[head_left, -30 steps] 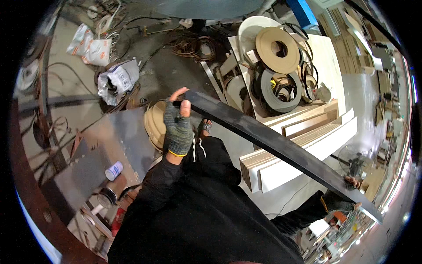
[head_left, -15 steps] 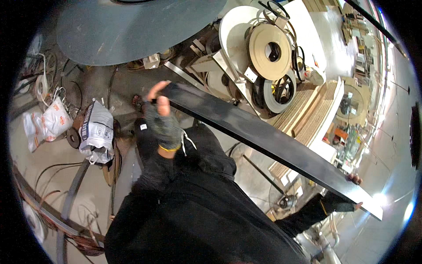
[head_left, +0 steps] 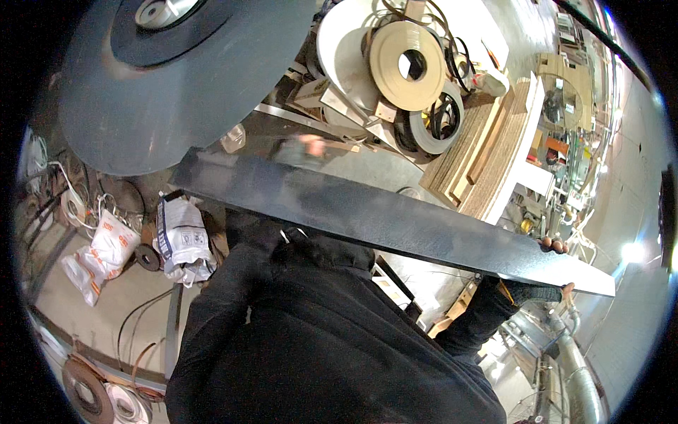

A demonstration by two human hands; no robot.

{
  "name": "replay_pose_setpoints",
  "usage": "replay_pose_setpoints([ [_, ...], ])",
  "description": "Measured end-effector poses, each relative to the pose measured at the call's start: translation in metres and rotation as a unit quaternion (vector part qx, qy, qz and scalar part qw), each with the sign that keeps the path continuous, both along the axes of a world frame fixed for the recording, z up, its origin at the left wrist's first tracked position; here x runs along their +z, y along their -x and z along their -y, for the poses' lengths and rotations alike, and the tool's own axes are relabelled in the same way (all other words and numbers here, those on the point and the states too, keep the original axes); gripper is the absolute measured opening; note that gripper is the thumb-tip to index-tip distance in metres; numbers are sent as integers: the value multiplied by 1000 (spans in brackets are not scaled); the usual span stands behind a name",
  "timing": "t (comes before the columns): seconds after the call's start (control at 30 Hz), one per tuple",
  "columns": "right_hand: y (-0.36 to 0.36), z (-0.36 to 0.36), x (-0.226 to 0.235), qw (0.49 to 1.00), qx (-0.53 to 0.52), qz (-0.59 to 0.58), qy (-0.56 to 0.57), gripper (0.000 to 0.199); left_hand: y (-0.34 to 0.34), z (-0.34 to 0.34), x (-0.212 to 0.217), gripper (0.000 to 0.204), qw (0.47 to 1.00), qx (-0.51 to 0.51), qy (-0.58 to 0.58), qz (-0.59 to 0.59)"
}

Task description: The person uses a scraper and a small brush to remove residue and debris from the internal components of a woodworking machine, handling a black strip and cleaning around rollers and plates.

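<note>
A long, flat dark board (head_left: 367, 212) slants across my front, its left end higher than its right. My right hand (head_left: 545, 292), in a dark glove with bare fingertips, is closed around the board near its right end, fingertips over the upper edge and thumb at the lower. My left hand (head_left: 305, 147) shows beyond the board's upper edge, smeared by motion and partly hidden by it. Whether its fingers touch the board cannot be made out.
A large dark grey disc (head_left: 191, 78) stands at upper left, near the board's left end. Beyond the board are a cream roll (head_left: 407, 65) and stacked brown panels (head_left: 480, 152). White bags (head_left: 185, 240) lie on the floor at left, with cables and rolls around them.
The board now reaches further left and lies less steeply, its right end raised. My left hand has left the board's left end and moved right, behind the board. My right hand keeps its hold.
</note>
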State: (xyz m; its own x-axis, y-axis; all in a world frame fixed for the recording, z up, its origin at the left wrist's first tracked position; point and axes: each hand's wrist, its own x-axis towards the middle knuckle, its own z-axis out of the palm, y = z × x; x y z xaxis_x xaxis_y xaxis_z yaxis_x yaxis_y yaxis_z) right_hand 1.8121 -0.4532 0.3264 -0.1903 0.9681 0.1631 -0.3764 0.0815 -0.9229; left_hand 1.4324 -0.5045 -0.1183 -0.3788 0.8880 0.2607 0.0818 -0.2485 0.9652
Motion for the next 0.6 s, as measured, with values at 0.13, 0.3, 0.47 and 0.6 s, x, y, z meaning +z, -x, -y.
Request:
replay_pose_setpoints([
  [0.13,-24,0,0,1000,-12,-14,-14,87,-96,-77,-5,33,973,-65,35,-220],
  [0.3,-48,-3,15,999,-33,-26,-23,83,-142,-122,11,27,908,-141,214,-332],
  [0.47,-80,-13,13,996,-61,-49,-29,79,-149,-136,-14,37,886,-113,222,-391],
  [0.6,-108,-33,1,994,-58,-80,-44,78,-155,-125,-14,35,878,-65,242,-407],
])
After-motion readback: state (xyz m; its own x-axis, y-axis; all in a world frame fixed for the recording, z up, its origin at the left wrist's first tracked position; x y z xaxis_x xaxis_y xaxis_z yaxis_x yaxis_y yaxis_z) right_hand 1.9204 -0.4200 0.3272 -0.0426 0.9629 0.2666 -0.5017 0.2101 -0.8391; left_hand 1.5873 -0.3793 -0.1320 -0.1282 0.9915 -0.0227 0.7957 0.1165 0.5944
